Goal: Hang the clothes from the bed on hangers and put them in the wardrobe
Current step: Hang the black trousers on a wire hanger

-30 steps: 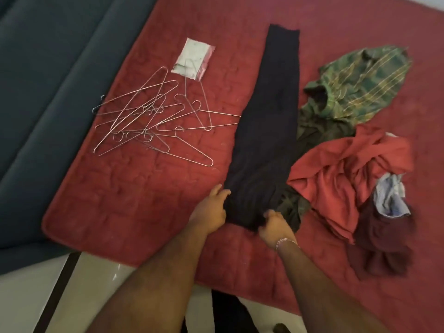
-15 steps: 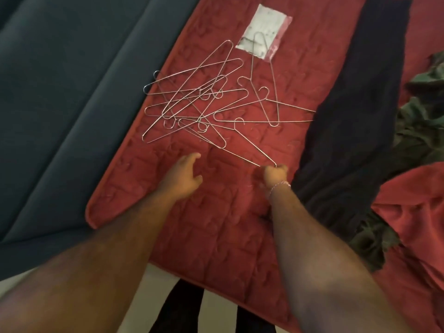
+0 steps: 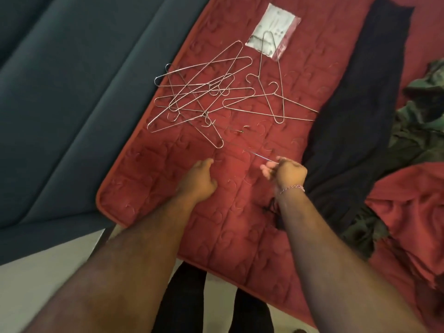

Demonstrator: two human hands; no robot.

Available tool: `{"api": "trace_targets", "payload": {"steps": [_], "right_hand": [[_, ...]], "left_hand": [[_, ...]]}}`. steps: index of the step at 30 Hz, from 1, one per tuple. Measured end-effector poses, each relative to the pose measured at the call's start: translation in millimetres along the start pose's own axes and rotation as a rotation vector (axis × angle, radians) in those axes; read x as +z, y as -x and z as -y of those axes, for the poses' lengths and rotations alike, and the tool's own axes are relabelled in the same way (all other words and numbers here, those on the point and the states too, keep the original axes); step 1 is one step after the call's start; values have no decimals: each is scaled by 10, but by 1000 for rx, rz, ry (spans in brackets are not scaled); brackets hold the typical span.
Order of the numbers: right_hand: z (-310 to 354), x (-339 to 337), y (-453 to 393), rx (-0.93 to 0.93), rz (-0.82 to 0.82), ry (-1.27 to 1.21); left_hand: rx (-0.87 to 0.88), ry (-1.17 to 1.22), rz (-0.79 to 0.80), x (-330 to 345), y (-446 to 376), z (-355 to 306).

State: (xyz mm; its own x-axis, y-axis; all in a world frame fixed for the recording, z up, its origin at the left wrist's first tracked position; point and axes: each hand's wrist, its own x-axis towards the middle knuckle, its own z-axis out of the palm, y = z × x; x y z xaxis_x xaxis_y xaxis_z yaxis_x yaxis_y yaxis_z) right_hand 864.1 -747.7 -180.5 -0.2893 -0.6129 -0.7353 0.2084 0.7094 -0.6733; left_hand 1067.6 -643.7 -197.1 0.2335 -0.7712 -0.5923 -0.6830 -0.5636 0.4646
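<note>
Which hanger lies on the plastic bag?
The upright narrow hanger at the far right of the pile: its tip overlaps the bag; the others lie only on the red quilt.

The hangers (image 3: 204, 92) are showing as thin bare metal wire, catching a dull silvery shine, and they are lying on a bed cover (image 3: 216, 224) of red quilted cloth with a matt, stitched surface. Just beyond the hangers a packet (image 3: 274, 30) is looking like glossy clear plastic, while right of them the dark garment (image 3: 360, 104) is reading as soft matt cloth.
</note>
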Motion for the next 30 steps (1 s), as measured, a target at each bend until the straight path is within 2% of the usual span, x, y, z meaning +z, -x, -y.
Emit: {"api": "trace_targets", "payload": {"steps": [4, 8, 13, 15, 19, 21, 23, 25, 26, 28, 30], "right_hand": [[93, -231, 273, 119, -67, 95], [113, -654, 378, 219, -41, 281], [126, -1311, 395, 394, 87, 291], [138, -1486, 436, 439, 136, 370], [143, -1694, 501, 468, 233, 512], [113, -1754, 539, 489, 309, 614], [74, -1746, 597, 521, 389, 706], [10, -1683, 676, 544, 462, 776], [-36, -1645, 718, 550, 489, 799], [-147, -1549, 799, 564, 528, 818], [-250, -1452, 885, 560, 552, 823]], "left_hand": [[-17, 76, -210, -72, 95, -342], [29, -228, -264, -94, 161, -401], [57, -399, -60, -12, 207, -427], [43, -436, 14, 72, 246, -431], [-63, -370, 94, 320, 337, -404], [-161, -162, 67, 474, 365, -392], [-348, 339, 48, 587, 412, -454], [-556, 835, 157, 695, 528, -592], [-592, 988, 225, 739, 593, -672], [-561, 1138, 313, 828, 680, -820], [-521, 1240, 325, 916, 709, -956]]}}
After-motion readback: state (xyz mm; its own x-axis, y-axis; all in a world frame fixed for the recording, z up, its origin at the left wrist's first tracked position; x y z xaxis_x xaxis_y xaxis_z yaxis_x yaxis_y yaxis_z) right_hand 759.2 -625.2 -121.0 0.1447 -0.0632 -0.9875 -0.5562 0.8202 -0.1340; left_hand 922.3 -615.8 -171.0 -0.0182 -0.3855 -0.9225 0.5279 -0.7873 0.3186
